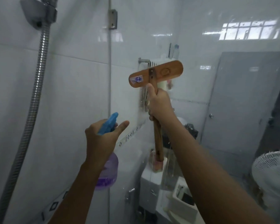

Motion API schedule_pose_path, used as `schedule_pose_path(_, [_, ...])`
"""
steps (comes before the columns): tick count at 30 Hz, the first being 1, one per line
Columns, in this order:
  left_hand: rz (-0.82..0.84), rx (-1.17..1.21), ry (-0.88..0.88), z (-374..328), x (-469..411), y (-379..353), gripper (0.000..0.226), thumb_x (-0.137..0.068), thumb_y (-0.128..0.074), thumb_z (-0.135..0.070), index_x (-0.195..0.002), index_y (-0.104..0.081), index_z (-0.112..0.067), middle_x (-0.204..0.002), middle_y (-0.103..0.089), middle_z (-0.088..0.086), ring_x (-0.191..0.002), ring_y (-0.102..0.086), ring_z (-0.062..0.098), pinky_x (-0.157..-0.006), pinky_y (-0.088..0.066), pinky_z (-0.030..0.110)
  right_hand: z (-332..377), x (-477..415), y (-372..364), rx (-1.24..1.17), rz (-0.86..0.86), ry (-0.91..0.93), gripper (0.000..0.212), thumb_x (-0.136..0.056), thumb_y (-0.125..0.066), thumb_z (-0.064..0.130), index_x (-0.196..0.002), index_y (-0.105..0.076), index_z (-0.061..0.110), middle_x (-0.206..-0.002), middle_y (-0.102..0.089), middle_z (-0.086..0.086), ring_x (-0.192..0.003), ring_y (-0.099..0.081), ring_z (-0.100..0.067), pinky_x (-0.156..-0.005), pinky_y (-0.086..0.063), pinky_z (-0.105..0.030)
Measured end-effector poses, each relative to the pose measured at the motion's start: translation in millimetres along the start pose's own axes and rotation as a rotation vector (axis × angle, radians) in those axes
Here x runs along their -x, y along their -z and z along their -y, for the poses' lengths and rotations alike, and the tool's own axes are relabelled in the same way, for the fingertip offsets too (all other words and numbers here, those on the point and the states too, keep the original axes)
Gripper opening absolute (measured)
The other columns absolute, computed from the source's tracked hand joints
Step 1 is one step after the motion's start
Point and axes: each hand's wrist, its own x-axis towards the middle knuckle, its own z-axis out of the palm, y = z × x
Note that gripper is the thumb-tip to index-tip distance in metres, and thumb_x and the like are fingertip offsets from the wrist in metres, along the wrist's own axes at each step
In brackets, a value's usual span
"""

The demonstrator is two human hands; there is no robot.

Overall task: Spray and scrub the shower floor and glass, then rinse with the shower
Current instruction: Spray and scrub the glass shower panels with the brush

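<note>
My right hand (158,102) grips the wooden handle of a scrub brush just below its head. The brush head (156,73) is a flat wooden bar, tilted, pressed against the shower glass (200,88) at chest height. My left hand (102,139) holds a spray bottle (109,173) with a blue trigger top (109,123) and purple liquid inside, its nozzle facing the glass near the panel's left edge. The index finger is stretched out beside the trigger. The shower floor is out of view.
A ribbed metal shower hose (34,97) hangs down the white tiled wall on the left from a grey bracket (37,13). A metal hinge (112,19) sits on the glass edge. Behind the glass are a toilet cistern (149,183), a white fan (273,172) and a grey door (242,110).
</note>
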Motion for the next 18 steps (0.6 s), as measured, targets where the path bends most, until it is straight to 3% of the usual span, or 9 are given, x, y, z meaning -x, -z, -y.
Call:
schedule_pose_path(3, [-0.021, -0.033, -0.024, 2, 4, 2, 0.033, -0.077, -0.083, -0.037, -0.072, -0.067, -0.008, -0.059, -0.062, 0.002, -0.054, -0.06, 0.011, -0.051, -0.049, 0.014, -35, 18, -25, 0.008, -0.01, -0.006, 0.038, -0.101, -0.041, 0.051, -0.083, -0.052, 0.02, -0.068, -0.05, -0.003, -0.055, -0.049, -0.016, -0.051, -0.048, -0.032])
schedule_pose_path(7, [-0.01, -0.032, -0.021, 10, 8, 6, 0.029, -0.079, -0.083, -0.033, -0.071, -0.065, -0.011, -0.056, -0.058, -0.005, -0.053, -0.059, 0.006, -0.049, -0.044, 0.011, -137, 104, -61, 0.054, -0.018, -0.188, 0.036, -0.1, -0.04, 0.054, -0.091, -0.059, 0.025, -0.078, -0.063, -0.004, -0.067, -0.063, -0.015, -0.065, -0.059, -0.038])
schedule_pose_path(9, [-0.003, -0.05, -0.021, 17, 9, 9, 0.029, -0.08, -0.082, -0.036, -0.073, -0.067, -0.012, -0.058, -0.059, -0.004, -0.053, -0.057, 0.011, -0.051, -0.047, 0.015, -156, 131, -71, 0.114, -0.007, -0.248, 0.037, -0.1, -0.038, 0.051, -0.089, -0.058, 0.023, -0.074, -0.057, 0.0, -0.062, -0.055, -0.006, -0.06, -0.052, -0.026])
schedule_pose_path(11, [0.0, -0.059, -0.021, 21, 8, 11, 0.029, -0.08, -0.082, -0.035, -0.076, -0.068, -0.011, -0.059, -0.06, -0.003, -0.055, -0.059, 0.012, -0.051, -0.049, 0.016, -147, 121, -78, 0.086, -0.007, -0.232, 0.036, -0.101, -0.039, 0.049, -0.088, -0.057, 0.022, -0.07, -0.055, 0.001, -0.057, -0.051, -0.003, -0.053, -0.045, -0.019])
schedule_pose_path(15, [0.007, -0.077, -0.02, 22, 5, 13, 0.026, -0.082, -0.081, -0.033, -0.08, -0.068, -0.01, -0.063, -0.062, -0.003, -0.059, -0.062, 0.012, -0.054, -0.051, 0.015, -83, 47, -86, -0.038, -0.042, -0.11, 0.039, -0.099, -0.04, 0.056, -0.087, -0.055, 0.022, -0.068, -0.056, -0.003, -0.059, -0.056, -0.015, -0.057, -0.053, -0.039])
schedule_pose_path(18, [-0.022, -0.092, -0.008, 22, 3, 13, 0.027, -0.083, -0.078, -0.037, -0.086, -0.068, -0.012, -0.066, -0.063, -0.003, -0.058, -0.062, 0.012, -0.06, -0.054, 0.016, -58, 20, -94, -0.049, -0.03, -0.056, 0.034, -0.1, -0.038, 0.055, -0.086, -0.051, 0.027, -0.072, -0.057, -0.003, -0.062, -0.056, -0.014, -0.062, -0.056, -0.037])
